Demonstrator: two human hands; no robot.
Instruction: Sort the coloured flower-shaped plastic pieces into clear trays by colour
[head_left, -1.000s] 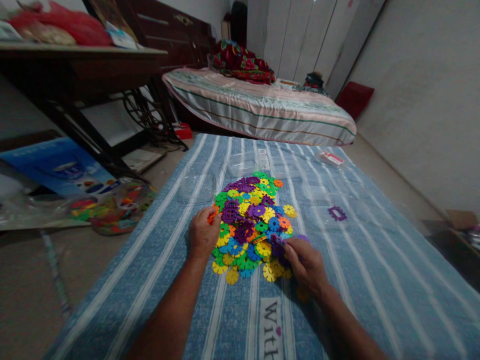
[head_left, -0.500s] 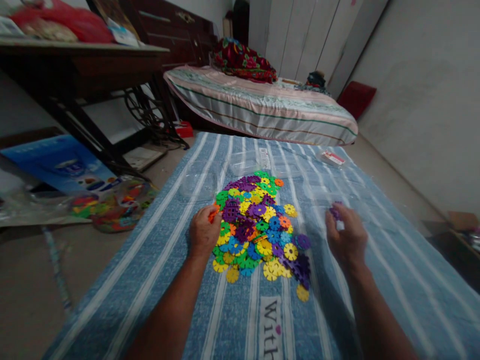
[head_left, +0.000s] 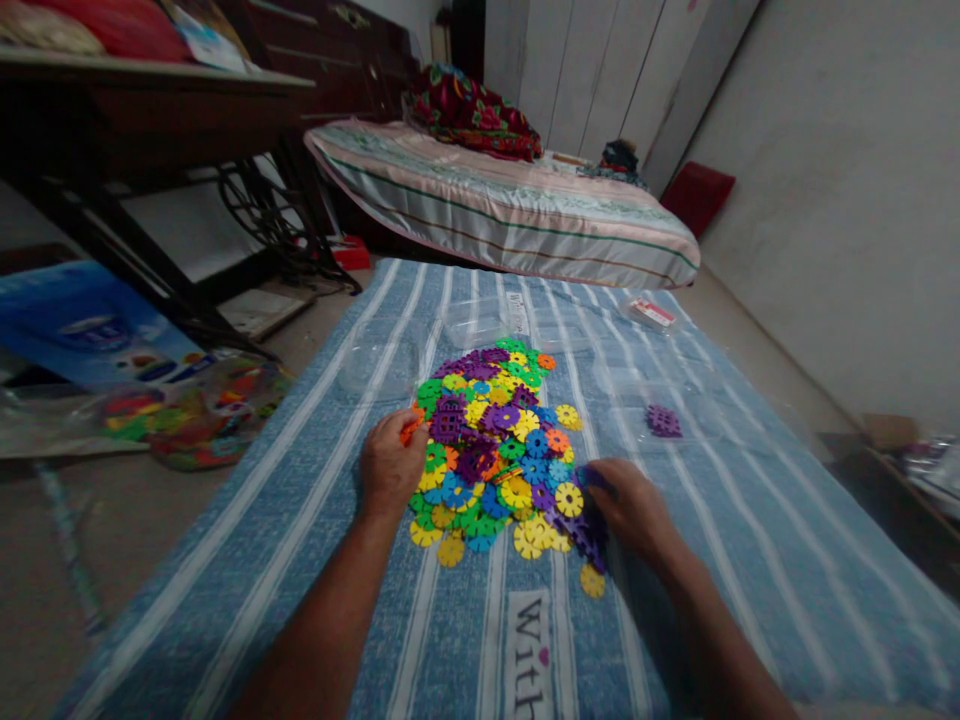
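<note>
A heap of flat plastic snap-together pieces (head_left: 495, 450), notched discs and lattice squares in many colours, lies on a blue striped cloth (head_left: 360, 640). At the heap's left edge, my left hand (head_left: 391, 462) is closed, an orange piece (head_left: 412, 424) showing between thumb and fingers. My right hand (head_left: 628, 500) reaches to the right side of the heap, its fingertips closed on a purple disc (head_left: 591, 478) that they partly cover. Farther right, a purple lattice square (head_left: 664, 420) lies by itself at a clear plastic container (head_left: 630, 430).
Clear plastic tubs (head_left: 379, 365) stand beyond the heap, hard to make out against the cloth. A packet with a red-and-white label (head_left: 651, 312) lies at the far right. A bed (head_left: 495, 210) stands past the far edge, with a sewing-machine table (head_left: 157, 110) to the left.
My right hand has let go of the purple lattice square on the right and moved left and down to the purple disc. My left hand stays put with the orange piece. The view has shifted slightly.
</note>
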